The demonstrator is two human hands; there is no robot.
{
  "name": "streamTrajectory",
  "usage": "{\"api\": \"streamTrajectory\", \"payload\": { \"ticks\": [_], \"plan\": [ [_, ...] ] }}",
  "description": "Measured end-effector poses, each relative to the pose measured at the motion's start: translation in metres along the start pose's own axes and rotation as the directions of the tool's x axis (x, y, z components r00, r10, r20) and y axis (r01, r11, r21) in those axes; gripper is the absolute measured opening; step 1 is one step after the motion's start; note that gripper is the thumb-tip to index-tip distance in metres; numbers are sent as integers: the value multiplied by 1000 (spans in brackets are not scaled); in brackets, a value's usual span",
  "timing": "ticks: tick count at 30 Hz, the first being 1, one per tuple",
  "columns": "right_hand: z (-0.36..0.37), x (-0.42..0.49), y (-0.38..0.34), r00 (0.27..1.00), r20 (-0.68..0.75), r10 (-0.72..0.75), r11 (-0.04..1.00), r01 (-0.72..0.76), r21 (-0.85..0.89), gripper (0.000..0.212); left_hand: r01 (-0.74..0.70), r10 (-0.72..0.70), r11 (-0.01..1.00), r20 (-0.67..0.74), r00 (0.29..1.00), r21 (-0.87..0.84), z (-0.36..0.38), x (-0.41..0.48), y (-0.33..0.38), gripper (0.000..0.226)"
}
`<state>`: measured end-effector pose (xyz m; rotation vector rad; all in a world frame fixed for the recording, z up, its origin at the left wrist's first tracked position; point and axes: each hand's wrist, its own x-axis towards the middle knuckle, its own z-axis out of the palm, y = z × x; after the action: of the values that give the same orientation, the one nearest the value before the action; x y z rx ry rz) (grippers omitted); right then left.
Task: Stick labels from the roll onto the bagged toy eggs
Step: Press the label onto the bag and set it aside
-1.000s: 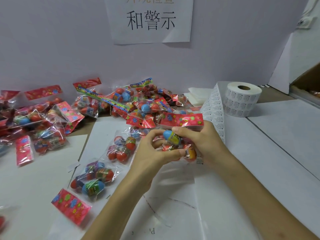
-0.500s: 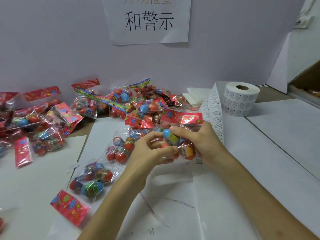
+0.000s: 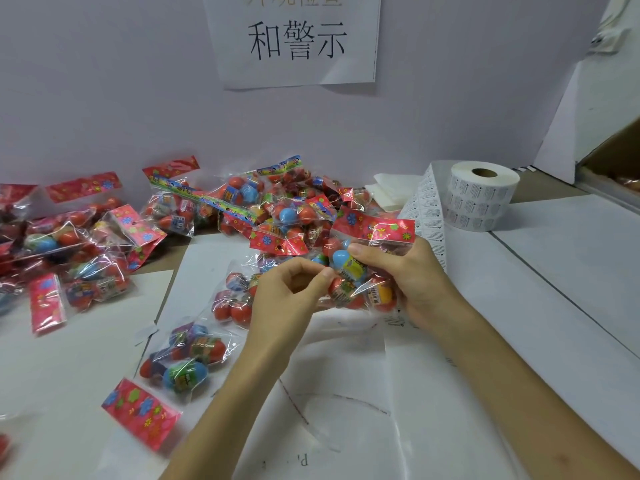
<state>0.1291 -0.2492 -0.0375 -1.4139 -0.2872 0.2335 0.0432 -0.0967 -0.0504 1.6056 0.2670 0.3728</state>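
My right hand (image 3: 412, 282) grips a clear bag of toy eggs (image 3: 363, 285) with a red flowered header, held above the table's middle. My left hand (image 3: 291, 296) pinches the bag's left side with thumb and forefinger. Whether a label sits under those fingers is hidden. The white label roll (image 3: 481, 199) stands upright at the back right. Its printed strip (image 3: 429, 209) runs forward and passes behind my right hand.
A heap of bagged eggs (image 3: 270, 209) lies at the back centre. More bags (image 3: 69, 244) spread to the left, and two separate bags (image 3: 187, 358) lie just left of my left forearm. White paper sheets (image 3: 519, 306) cover the table. A lavender wall with a paper sign (image 3: 294, 39) stands behind.
Both hands shifted slightly with the bag. My left fingers moved from curling under the bag to pinching its left side.
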Motion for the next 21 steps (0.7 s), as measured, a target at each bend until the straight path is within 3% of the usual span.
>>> {"api": "streamTrajectory", "payload": {
  "ticks": [3, 6, 8, 12, 15, 21],
  "plan": [
    [-2, 1, -1, 1000, 7, -2, 1000, 2, 22, 38, -63, 64, 998, -47, 997, 17, 3, -2, 0, 11],
    [-2, 1, -2, 1000, 13, 8, 999, -9, 49, 48, -23, 17, 996, -72, 997, -84, -2, 0, 4, 12],
    [-3, 1, -2, 1000, 18, 9, 998, -10, 62, 51, -22, 19, 995, -37, 999, -98, -7, 3, 6, 12],
    [-3, 1, -2, 999, 36, 13, 998, -15, 64, 51, -50, 48, 998, 71, 996, 31, -8, 4, 5, 3],
    [-2, 1, -2, 999, 48, 10, 999, -12, 48, 49, -29, 25, 999, 107, 994, 40, -7, 2, 3, 8],
    [-4, 1, -3, 991, 132, -12, 999, 8, 31, 35, 70, -61, 993, 100, 993, -97, -10, 3, 5, 14]
  ]
}}
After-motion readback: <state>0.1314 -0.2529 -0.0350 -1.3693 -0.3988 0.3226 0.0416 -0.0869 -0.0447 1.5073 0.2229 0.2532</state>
